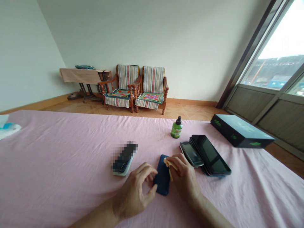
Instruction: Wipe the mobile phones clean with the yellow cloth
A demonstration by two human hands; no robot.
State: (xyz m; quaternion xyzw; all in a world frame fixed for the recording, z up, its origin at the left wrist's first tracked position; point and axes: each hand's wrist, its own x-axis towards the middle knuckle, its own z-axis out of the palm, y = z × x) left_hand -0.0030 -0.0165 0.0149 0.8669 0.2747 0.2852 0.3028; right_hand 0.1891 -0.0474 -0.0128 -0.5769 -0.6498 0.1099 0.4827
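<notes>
A dark blue phone or phone case [163, 180] lies on the pink cloth between my hands; which of the two it is I cannot tell. At its left edge is my left hand [136, 190], with thumb and forefinger apart and their tips at or very near the edge. My right hand [184, 174] is closed on a small pale yellow cloth [168, 162], pressed against the upper right part of the blue object. Beyond that hand lie a silver-edged phone [192, 154] and a stack of dark tablets or large phones [211, 155].
Left of my hands, a blurred dark handset [124, 157] rests on a pale flat object. A green bottle [176, 128] with a black top stands upright farther back. The black box [239, 131] is at the far right, and two wooden chairs [152, 85] stand beyond the pink-covered surface [71, 152].
</notes>
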